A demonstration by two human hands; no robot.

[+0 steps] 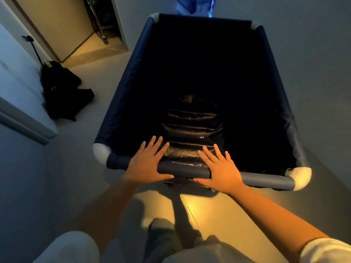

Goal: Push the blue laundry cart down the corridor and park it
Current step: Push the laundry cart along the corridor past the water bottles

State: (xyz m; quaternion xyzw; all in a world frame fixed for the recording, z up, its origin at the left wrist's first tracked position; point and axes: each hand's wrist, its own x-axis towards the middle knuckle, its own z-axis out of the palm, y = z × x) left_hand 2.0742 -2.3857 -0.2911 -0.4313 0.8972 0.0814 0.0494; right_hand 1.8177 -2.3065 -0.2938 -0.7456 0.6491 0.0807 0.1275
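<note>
The blue laundry cart (129,76) fills the middle of the view, a deep fabric bin with dark blue padded rails and white corner joints. Its inside is dark, with a shiny black quilted item (191,124) lying at the near end. My left hand (148,162) rests flat on the near rail (188,170), fingers spread and pointing forward. My right hand (220,170) lies flat on the same rail just to the right, fingers also spread. Neither hand wraps around the rail.
A black wheeled bag with a raised handle (60,90) leans against the left wall. Beyond it an open doorway (98,27) shows a lit room. A grey wall runs close along the cart's right side. Something bright blue (195,5) stands past the cart's far end.
</note>
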